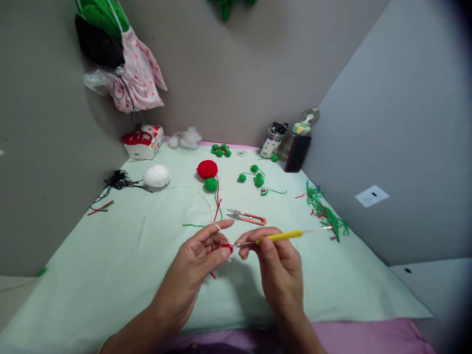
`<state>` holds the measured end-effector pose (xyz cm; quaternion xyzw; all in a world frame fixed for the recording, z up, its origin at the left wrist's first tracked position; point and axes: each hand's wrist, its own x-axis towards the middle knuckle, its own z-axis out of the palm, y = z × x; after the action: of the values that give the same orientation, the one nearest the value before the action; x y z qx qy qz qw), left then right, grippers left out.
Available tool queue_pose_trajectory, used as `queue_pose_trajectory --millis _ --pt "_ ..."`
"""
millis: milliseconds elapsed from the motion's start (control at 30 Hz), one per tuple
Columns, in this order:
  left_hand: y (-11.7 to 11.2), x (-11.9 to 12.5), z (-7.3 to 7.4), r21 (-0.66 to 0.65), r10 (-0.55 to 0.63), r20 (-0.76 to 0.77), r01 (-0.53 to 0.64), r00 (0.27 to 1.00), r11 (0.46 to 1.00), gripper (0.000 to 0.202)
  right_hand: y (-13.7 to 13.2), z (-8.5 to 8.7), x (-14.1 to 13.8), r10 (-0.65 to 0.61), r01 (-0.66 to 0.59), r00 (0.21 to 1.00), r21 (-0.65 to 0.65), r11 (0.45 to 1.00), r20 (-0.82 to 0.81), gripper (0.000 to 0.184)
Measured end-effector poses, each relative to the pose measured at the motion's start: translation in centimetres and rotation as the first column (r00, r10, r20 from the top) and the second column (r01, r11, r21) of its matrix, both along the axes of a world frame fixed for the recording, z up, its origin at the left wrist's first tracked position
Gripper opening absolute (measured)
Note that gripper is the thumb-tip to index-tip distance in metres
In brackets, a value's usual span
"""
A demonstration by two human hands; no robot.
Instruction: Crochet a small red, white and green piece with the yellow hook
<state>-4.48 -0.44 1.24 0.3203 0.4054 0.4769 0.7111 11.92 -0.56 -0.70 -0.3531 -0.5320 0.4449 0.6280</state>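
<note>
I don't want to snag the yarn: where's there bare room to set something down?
Bare cloth lies right of the right hand, nearer than the green scraps, and left of the left hand, nearer than the black thread and white ball. Crowded: beyond the hands, with red ball, green ball and scissors.

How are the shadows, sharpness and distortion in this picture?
Head view: a soft shadow lies on the pale green cloth between the left hand and the right hand; the upper right corner is dark and blurred; the side walls splay outward; the red-and-white crochet piece shows little stitch detail.
</note>
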Motion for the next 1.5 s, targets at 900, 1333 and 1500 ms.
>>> queue_pose_trajectory --millis 900,1333,1500 --pt "-0.2 0.1 -0.2 -0.096 0.008 0.184 0.009 0.983 0.995 0.044 -0.6 0.2 -0.5 -0.139 0.112 0.982 0.195 0.974 0.128 0.022" --pt "0.5 0.0 -0.2 -0.202 0.038 0.268 0.018 0.963 0.979 0.038 -0.8 -0.8 -0.1 -0.267 0.175 0.917 0.303 0.937 0.297 0.032" --pt "0.0 0.3 -0.2 -0.034 0.042 0.11 -0.039 0.993 0.999 0.036 -0.3 0.2 -0.8 -0.107 0.089 0.987 0.149 0.985 0.118 0.019"
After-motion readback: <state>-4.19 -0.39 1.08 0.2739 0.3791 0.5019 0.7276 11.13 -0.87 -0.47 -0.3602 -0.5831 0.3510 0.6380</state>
